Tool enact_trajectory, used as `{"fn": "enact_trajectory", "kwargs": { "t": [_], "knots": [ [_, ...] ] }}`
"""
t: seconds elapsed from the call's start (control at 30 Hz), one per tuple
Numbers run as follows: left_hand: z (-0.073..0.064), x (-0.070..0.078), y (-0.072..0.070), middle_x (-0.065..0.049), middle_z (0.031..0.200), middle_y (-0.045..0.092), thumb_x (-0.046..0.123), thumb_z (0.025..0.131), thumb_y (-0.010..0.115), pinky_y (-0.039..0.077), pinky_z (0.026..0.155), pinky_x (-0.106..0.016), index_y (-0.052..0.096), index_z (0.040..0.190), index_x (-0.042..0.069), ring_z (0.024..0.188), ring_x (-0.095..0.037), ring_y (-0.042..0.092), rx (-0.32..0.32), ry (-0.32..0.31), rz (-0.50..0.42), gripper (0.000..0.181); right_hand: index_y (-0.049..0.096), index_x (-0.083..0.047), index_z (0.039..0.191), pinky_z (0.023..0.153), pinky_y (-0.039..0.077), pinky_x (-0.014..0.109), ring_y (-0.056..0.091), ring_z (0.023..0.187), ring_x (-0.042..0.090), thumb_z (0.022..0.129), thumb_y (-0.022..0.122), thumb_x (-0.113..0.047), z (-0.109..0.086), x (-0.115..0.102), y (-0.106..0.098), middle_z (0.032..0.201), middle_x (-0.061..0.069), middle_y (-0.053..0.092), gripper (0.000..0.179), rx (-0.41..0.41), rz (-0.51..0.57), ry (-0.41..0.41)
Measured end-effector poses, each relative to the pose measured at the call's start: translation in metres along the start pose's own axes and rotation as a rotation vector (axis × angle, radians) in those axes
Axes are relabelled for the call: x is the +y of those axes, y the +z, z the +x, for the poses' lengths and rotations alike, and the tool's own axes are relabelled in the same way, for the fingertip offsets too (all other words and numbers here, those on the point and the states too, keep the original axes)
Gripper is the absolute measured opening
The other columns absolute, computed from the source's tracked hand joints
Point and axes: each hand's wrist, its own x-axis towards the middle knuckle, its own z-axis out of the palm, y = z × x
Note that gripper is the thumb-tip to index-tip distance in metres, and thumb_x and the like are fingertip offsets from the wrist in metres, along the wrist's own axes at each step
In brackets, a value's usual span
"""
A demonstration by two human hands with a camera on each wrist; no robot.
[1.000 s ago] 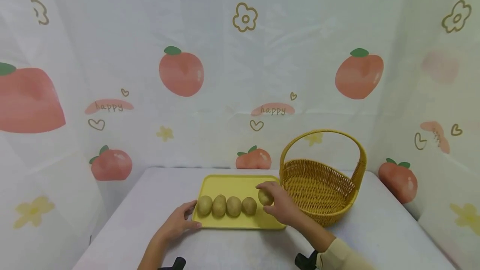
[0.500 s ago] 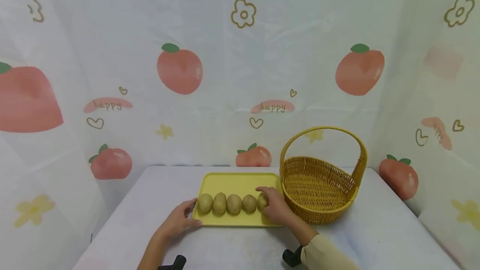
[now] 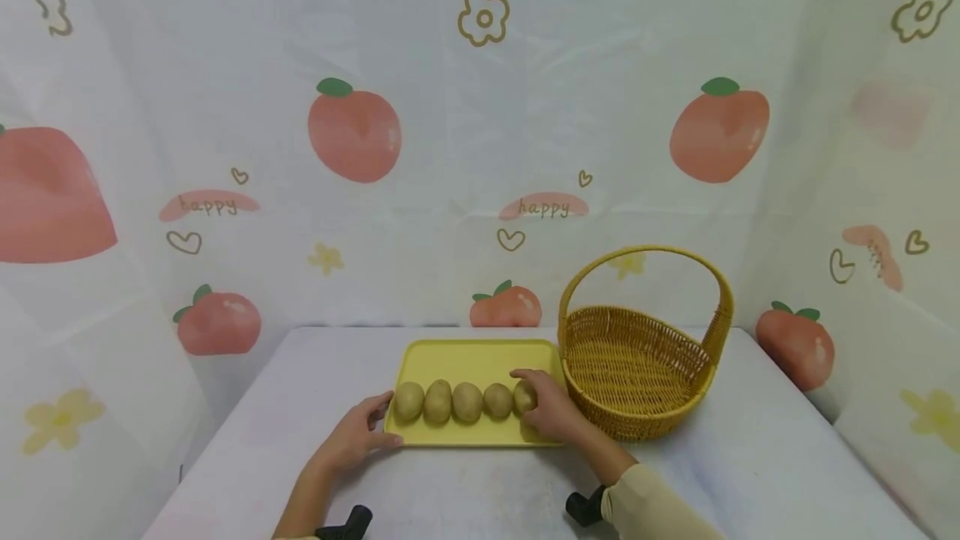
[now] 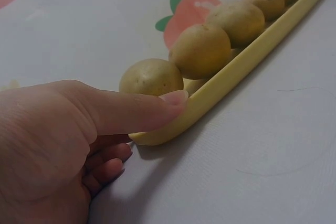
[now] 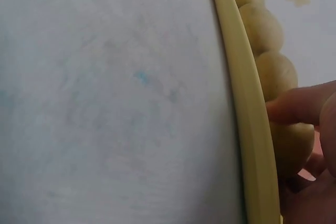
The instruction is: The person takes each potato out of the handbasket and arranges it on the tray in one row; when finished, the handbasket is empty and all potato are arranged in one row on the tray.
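Several potatoes (image 3: pixel 467 402) stand in a row along a yellow tray (image 3: pixel 480 354). At the tray's left end my left hand (image 3: pixel 354 436) holds the corner. Its thumb lies over the rim beside the leftmost potato (image 4: pixel 152 77), with the other fingers bent at the outer side. My right hand (image 3: pixel 553 408) grips the rightmost potato (image 5: pixel 291 148) between thumb and fingers. That potato sits in the tray at the end of the row, close against its neighbour (image 5: pixel 277 74), and the hand partly covers it.
A woven basket (image 3: pixel 637 373) with a tall arched handle stands right beside the tray's right end, with nothing inside. A white table (image 3: pixel 465 494) bears both. Behind it hangs a fruit-printed cloth (image 3: pixel 450 132).
The right hand has brought its potato down and left, from above the tray's right side to the end of the row. The left hand keeps its hold on the tray corner.
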Motion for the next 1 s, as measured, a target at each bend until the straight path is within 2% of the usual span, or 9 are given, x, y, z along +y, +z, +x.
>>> {"fn": "enact_trajectory", "kwargs": {
  "t": [0.23, 0.4, 0.57, 0.7, 0.77, 0.9, 0.97, 1.0],
  "knots": [
    [-0.006, 0.000, -0.004, -0.027, 0.139, 0.047, 0.018, 0.069, 0.087, 0.043, 0.102, -0.052, 0.046, 0.140, -0.005, 0.120, -0.042, 0.052, 0.005, -0.010, 0.000, 0.086, 0.049, 0.002, 0.136, 0.100, 0.041, 0.053, 0.046, 0.124, 0.037, 0.062, 0.073, 0.009, -0.005, -0.003, 0.005, 0.135, 0.022, 0.049, 0.078, 0.041, 0.039, 0.028],
    [-0.006, -0.001, -0.002, -0.025, 0.138, 0.049, 0.019, 0.069, 0.087, 0.043, 0.101, -0.053, 0.046, 0.140, -0.004, 0.119, -0.042, 0.052, 0.010, -0.014, -0.012, 0.085, 0.047, 0.006, 0.136, 0.101, 0.041, 0.054, 0.045, 0.124, 0.039, 0.061, 0.077, 0.008, -0.015, -0.009, 0.002, 0.134, 0.024, 0.047, 0.081, 0.068, 0.062, 0.039],
    [-0.005, -0.002, -0.001, -0.024, 0.136, 0.051, 0.019, 0.069, 0.087, 0.044, 0.100, -0.053, 0.047, 0.140, -0.004, 0.117, -0.041, 0.054, 0.011, -0.009, -0.016, 0.084, 0.044, 0.003, 0.139, 0.107, 0.034, 0.057, 0.037, 0.132, 0.042, 0.062, 0.080, 0.004, -0.037, -0.018, -0.002, 0.141, 0.026, 0.041, 0.085, 0.099, 0.061, 0.112],
    [-0.004, -0.002, 0.001, -0.025, 0.136, 0.051, 0.019, 0.071, 0.086, 0.045, 0.099, -0.054, 0.047, 0.139, -0.005, 0.116, -0.042, 0.054, 0.000, 0.026, -0.033, 0.082, 0.042, -0.004, 0.143, 0.102, 0.039, 0.061, 0.035, 0.133, 0.046, 0.071, 0.082, -0.005, -0.066, -0.029, -0.011, 0.147, 0.026, 0.035, 0.082, 0.068, -0.003, 0.153],
    [-0.003, -0.004, 0.002, -0.025, 0.135, 0.051, 0.019, 0.071, 0.086, 0.045, 0.099, -0.053, 0.048, 0.139, -0.006, 0.116, -0.041, 0.055, -0.009, 0.040, -0.037, 0.081, 0.043, -0.006, 0.142, 0.096, 0.046, 0.057, 0.042, 0.128, 0.043, 0.075, 0.081, -0.009, -0.083, -0.034, -0.019, 0.144, 0.022, 0.038, 0.077, 0.045, -0.024, 0.129],
    [0.000, -0.007, 0.001, -0.022, 0.131, 0.056, 0.020, 0.073, 0.085, 0.047, 0.097, -0.051, 0.049, 0.139, -0.004, 0.112, -0.036, 0.057, -0.023, 0.043, -0.041, 0.079, 0.052, -0.003, 0.133, 0.081, 0.056, 0.040, 0.059, 0.107, 0.030, 0.080, 0.078, -0.006, -0.117, -0.028, -0.039, 0.128, 0.014, 0.054, 0.059, 0.071, 0.000, -0.028],
    [0.001, -0.007, -0.002, -0.019, 0.128, 0.058, 0.022, 0.074, 0.084, 0.047, 0.095, -0.050, 0.049, 0.139, -0.002, 0.110, -0.033, 0.058, -0.031, 0.040, -0.055, 0.078, 0.057, -0.001, 0.127, 0.074, 0.058, 0.032, 0.063, 0.096, 0.021, 0.082, 0.076, -0.006, -0.130, -0.019, -0.052, 0.117, 0.012, 0.061, 0.049, 0.084, 0.020, -0.055],
    [0.001, -0.007, -0.004, -0.019, 0.128, 0.058, 0.022, 0.075, 0.083, 0.047, 0.095, -0.050, 0.048, 0.140, -0.002, 0.109, -0.032, 0.057, -0.035, 0.043, -0.065, 0.077, 0.059, -0.001, 0.124, 0.072, 0.057, 0.030, 0.064, 0.093, 0.017, 0.084, 0.075, -0.007, -0.136, -0.015, -0.059, 0.115, 0.012, 0.063, 0.044, 0.081, 0.034, -0.033]
  ]
}}
